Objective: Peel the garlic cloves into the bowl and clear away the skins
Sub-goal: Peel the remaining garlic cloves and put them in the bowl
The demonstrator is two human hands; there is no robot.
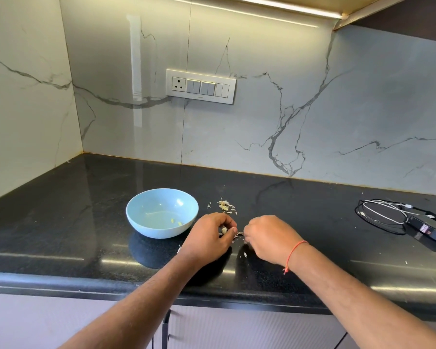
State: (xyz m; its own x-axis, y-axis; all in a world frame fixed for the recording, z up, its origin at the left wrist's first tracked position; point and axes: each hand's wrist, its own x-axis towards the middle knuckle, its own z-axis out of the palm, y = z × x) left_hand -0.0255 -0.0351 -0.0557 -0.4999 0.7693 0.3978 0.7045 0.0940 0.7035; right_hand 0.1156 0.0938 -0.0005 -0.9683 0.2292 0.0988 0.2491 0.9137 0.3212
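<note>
Nearest the camera: two bare forearms reach over the counter (61,222) edge, above a pale cabinet front. The right wrist carries a red thread (293,253).

Left hand (209,235): fingers curled, thumb and fingertips pinching a small pale clove (223,230) just above the counter, just right of the bowl.

Right hand (267,238): fingers curled inward beside the left hand, with a strip of skin (239,234) running between the two hands. Its fingertips are turned away from the camera; whether they actually pinch that strip cannot be told.

Loose white scraps lie on the counter under and beside both hands.

Bowl (161,212): light blue, upright on the black counter, just left of the left hand. Inside are a few small yellowish bits; too small to identify with certainty.

Skin pile (225,206): a small heap of papery peel on the counter just beyond the hands, right of the bowl and apart from it.

Far right: a black adapter (428,229) with coiled white and black cables (383,212), well apart from the work area.

Rear: marble-pattern wall with a switch panel (200,86), and a light strip under the overhead cabinet.
</note>
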